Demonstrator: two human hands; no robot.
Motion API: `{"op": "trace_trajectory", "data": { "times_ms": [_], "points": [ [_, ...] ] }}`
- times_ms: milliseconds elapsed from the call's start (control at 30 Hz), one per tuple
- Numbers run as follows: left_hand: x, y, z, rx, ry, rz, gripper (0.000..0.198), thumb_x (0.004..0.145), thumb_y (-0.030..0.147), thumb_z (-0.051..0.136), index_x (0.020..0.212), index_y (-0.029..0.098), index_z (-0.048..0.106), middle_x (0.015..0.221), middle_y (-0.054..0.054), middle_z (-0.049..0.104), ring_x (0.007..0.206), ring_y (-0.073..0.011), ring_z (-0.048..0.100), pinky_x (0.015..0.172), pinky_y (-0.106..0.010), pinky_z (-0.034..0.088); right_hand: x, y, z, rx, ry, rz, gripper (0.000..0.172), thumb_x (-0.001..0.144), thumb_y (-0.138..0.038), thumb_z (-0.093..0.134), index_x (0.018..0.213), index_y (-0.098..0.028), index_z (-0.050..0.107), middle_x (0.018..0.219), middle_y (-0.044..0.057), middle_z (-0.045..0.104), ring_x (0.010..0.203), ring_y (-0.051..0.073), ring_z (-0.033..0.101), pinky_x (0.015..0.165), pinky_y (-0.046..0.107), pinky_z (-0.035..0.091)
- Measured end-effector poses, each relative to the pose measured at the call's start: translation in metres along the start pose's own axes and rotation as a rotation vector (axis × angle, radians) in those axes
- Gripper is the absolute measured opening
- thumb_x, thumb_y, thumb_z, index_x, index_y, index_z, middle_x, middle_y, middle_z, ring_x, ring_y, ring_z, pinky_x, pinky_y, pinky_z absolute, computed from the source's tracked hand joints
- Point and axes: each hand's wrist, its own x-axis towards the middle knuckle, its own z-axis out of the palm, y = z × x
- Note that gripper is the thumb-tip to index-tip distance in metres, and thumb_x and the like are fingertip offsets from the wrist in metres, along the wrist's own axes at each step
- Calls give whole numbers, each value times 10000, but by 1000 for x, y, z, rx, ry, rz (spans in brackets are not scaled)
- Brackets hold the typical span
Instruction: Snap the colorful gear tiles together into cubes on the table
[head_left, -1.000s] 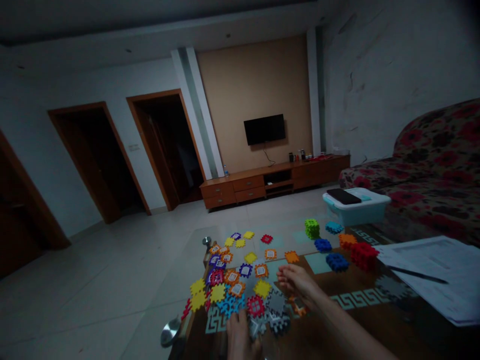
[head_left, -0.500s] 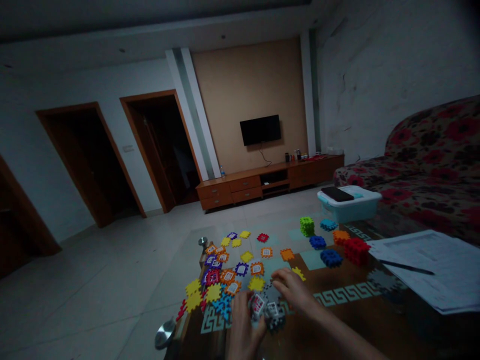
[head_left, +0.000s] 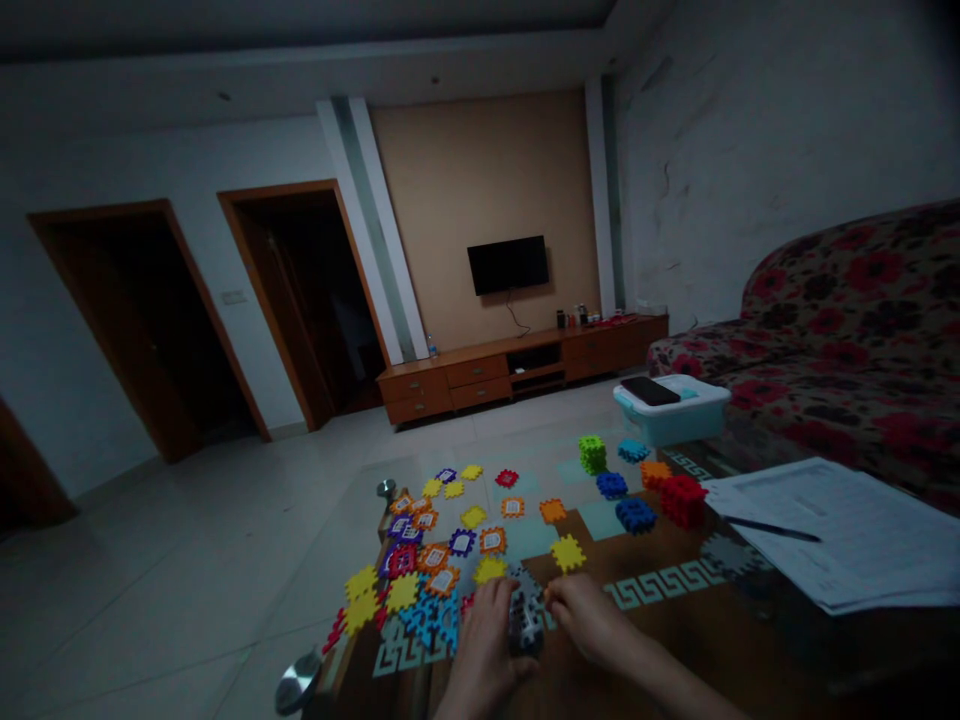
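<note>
My left hand [head_left: 486,645] is closed around the side of some dark grey interlocking tiles [head_left: 526,618] with notched edges and pale markings, held low over the glass table. To their right is my right hand [head_left: 594,618], its fingers curled with the tips close to the tiles. Whether anything is pinched in it is hidden. Just beyond the right hand lies a yellow notched tile [head_left: 568,553]. Another yellow tile [head_left: 491,571] sits partly behind the left hand. Blue tiles [head_left: 431,620] are heaped left of that hand.
Yellow, orange, purple and red tiles spread over the table's left side. A green stack [head_left: 592,454], blue stacks [head_left: 636,514] and a red stack [head_left: 682,500] stand to the right. Papers [head_left: 832,530] with a pen [head_left: 774,527] lie farther right, before a lidded tub [head_left: 671,415].
My right hand has drawn lower and its fingers have curled in, uncovering the yellow tile. The grey tiles in my left hand have turned more upright. The view has shifted slightly.
</note>
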Motion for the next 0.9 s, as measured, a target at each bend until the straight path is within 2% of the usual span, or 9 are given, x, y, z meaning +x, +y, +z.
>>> {"op": "trace_trajectory", "data": {
  "times_ms": [167, 267, 400, 500, 600, 667, 767, 833, 900],
  "points": [
    [3, 8, 2, 94, -52, 15, 632, 587, 145, 590, 1209, 238, 518, 1260, -53, 557, 1185, -224, 521, 950, -288, 407, -6, -11, 14, -80, -75, -59, 335, 707, -47, 500, 865, -225, 735, 997, 78, 752, 970, 263, 672, 784, 297, 474],
    [6, 8, 7, 146, -72, -8, 597, 618, 153, 566, 1203, 253, 513, 1245, -60, 562, 1157, -236, 541, 925, -310, 428, -5, -12, 5, -187, -16, 74, 337, 761, -39, 470, 931, -184, 722, 994, 139, 738, 955, 303, 679, 771, 345, 484],
    [10, 9, 14, 193, -99, -44, 598, 653, 135, 556, 1237, 242, 488, 1285, -88, 528, 1182, -254, 527, 953, -341, 428, 2, 1, -11, -270, 109, 289, 385, 792, 12, 419, 1049, -118, 675, 1056, 222, 692, 968, 334, 678, 790, 394, 478],
    [11, 12, 15, 214, -129, -67, 603, 681, 136, 566, 1269, 228, 468, 1287, -100, 521, 1190, -238, 527, 948, -313, 435, 10, 9, -7, -200, 96, 271, 376, 707, -7, 586, 1057, -122, 664, 1087, 197, 683, 1001, 304, 664, 822, 336, 479],
    [12, 18, 16, 245, -160, -86, 668, 683, 129, 592, 1327, 208, 432, 1286, -111, 523, 1191, -219, 533, 951, -280, 432, 25, 11, 4, -99, 112, 192, 500, 597, -48, 708, 1079, -172, 657, 1116, 105, 681, 1028, 232, 645, 846, 230, 466],
    [13, 20, 16, 271, -170, -106, 709, 657, 94, 596, 1339, 193, 430, 1291, -117, 519, 1213, -219, 520, 969, -271, 420, 37, 14, 5, -57, 171, 191, 506, 640, -57, 668, 1130, -179, 638, 1160, 101, 655, 1077, 212, 619, 882, 209, 447],
    [18, 20, 16, 279, -210, -136, 723, 633, 84, 587, 1334, 190, 441, 1311, -120, 501, 1267, -226, 478, 975, -268, 418, 51, 26, -3, -32, 281, 285, 505, 680, -26, 563, 1171, -130, 614, 1215, 183, 595, 1122, 272, 590, 913, 283, 441],
    [22, 19, 16, 282, -253, -150, 737, 613, 96, 603, 1327, 194, 451, 1323, -117, 492, 1280, -232, 463, 986, -270, 408, 57, 35, -9, -1, 304, 319, 487, 645, -10, 551, 1114, -107, 640, 1189, 208, 593, 1092, 305, 597, 888, 317, 449],
    [27, 19, 18, 301, -286, -162, 752, 584, 83, 613, 1313, 197, 469, 1315, -111, 503, 1260, -232, 477, 1006, -267, 385, 61, 41, -10, 62, 279, 273, 421, 610, -4, 558, 998, -114, 680, 1114, 171, 634, 1050, 287, 607, 856, 296, 451]
  ]
}}
